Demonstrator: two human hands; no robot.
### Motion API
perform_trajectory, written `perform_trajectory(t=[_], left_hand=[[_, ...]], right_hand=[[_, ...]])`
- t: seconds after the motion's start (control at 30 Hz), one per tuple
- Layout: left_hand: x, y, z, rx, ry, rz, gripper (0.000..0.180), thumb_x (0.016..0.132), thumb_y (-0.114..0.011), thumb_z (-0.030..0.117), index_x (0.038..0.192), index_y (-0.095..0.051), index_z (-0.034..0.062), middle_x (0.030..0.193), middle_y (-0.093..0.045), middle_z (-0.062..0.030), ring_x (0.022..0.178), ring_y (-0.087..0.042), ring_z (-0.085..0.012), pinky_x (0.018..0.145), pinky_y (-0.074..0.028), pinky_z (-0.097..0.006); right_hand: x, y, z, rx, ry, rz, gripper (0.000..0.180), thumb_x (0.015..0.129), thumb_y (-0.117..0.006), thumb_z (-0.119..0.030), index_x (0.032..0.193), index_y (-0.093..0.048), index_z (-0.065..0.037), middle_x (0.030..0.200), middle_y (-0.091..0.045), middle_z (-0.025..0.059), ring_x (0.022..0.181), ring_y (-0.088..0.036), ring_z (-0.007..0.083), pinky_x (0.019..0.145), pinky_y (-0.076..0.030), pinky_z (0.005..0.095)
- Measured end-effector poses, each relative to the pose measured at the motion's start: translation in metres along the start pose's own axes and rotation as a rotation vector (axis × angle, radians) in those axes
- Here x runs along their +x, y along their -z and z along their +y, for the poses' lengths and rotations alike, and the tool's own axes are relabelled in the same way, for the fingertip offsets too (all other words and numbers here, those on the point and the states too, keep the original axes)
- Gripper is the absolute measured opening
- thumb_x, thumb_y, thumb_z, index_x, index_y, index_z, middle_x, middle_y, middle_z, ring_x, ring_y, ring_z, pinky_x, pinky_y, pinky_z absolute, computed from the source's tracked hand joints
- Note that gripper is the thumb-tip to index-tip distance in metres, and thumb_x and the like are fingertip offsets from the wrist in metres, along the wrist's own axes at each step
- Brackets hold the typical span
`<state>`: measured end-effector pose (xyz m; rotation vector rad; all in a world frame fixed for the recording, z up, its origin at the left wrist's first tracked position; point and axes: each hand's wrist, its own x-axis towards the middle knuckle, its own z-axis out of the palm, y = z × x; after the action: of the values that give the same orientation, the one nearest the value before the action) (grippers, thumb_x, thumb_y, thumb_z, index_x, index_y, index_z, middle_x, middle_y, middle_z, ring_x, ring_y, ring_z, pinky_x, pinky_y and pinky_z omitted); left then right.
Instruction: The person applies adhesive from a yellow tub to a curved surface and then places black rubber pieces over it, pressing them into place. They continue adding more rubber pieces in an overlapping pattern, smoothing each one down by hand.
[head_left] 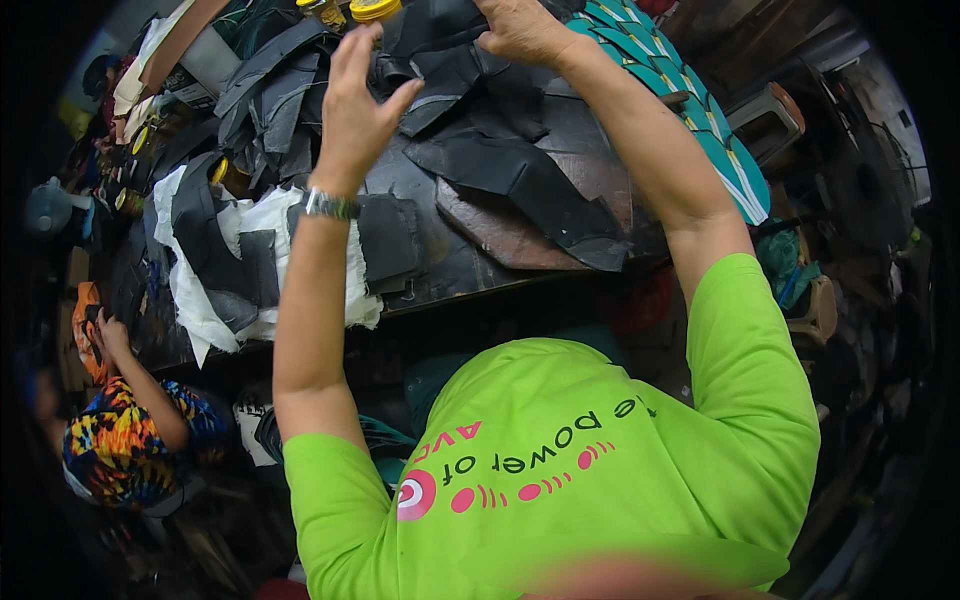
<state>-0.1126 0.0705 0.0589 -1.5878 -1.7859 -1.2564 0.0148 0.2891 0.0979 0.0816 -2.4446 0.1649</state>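
Observation:
My left hand (355, 112) is raised over the worktable (465, 270), its thumb spread away from the fingers and nothing visible in it. Just beyond its fingertips is a jar with a yellow lid (375, 9). My right hand (522, 28) reaches to the far side above the dark pieces, where the picture's top edge cuts off its fingers. Whether it grips anything is hidden. Between and below my hands lie cut black sheet pieces (450, 85), heaped and overlapping. One larger bent black piece (525, 185) rests on a brown board (490, 235) near the table's front edge.
White cloth-like sheets (195, 290) with black pieces on them lie left of my left forearm. Overlapping teal pieces with pale edging (690, 105) stretch along the right. A co-worker in a multicoloured shirt (125, 440) is at the far left. A pale stool (770, 120) stands right.

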Motion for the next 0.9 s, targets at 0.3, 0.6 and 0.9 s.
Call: perform_trajectory(t=[0.3, 0.6, 0.9], left_hand=[[0.079, -0.048, -0.022, -0.327, 0.031, -0.422, 0.091, 0.058, -0.089, 0.020, 0.137, -0.048, 0.0006, 0.134, -0.052, -0.0229, 0.131, -0.047, -0.0351, 0.110, -0.037, -0.041], [0.073, -0.075, -0.036, -0.262, 0.201, 0.166, 0.089, 0.058, -0.092, 0.020, 0.133, -0.050, -0.0007, 0.128, -0.055, -0.0180, 0.118, -0.055, -0.0314, 0.104, -0.044, -0.041], [0.025, -0.079, -0.007, 0.206, 0.011, 0.335, 0.092, 0.070, -0.090, 0.029, 0.144, -0.042, 0.0023, 0.130, -0.054, -0.0203, 0.124, -0.052, -0.0369, 0.108, -0.042, -0.041]], right_hand=[[0.006, 0.042, -0.015, -0.102, 0.067, -0.079, 0.105, 0.067, -0.065, 0.003, 0.160, -0.020, -0.017, 0.152, -0.038, 0.0180, 0.144, -0.032, 0.0389, 0.117, -0.021, 0.0639], [-0.029, 0.010, -0.050, 0.745, -0.534, 0.545, 0.126, 0.078, -0.086, -0.016, 0.161, 0.009, -0.013, 0.148, -0.040, 0.0238, 0.129, -0.051, 0.0282, 0.105, -0.045, 0.0442], [0.014, -0.069, -0.018, 1.813, -1.000, 1.037, 0.093, 0.084, -0.077, 0.002, 0.157, -0.017, -0.002, 0.125, -0.062, 0.0187, 0.109, -0.065, 0.0306, 0.088, -0.057, 0.0470]])
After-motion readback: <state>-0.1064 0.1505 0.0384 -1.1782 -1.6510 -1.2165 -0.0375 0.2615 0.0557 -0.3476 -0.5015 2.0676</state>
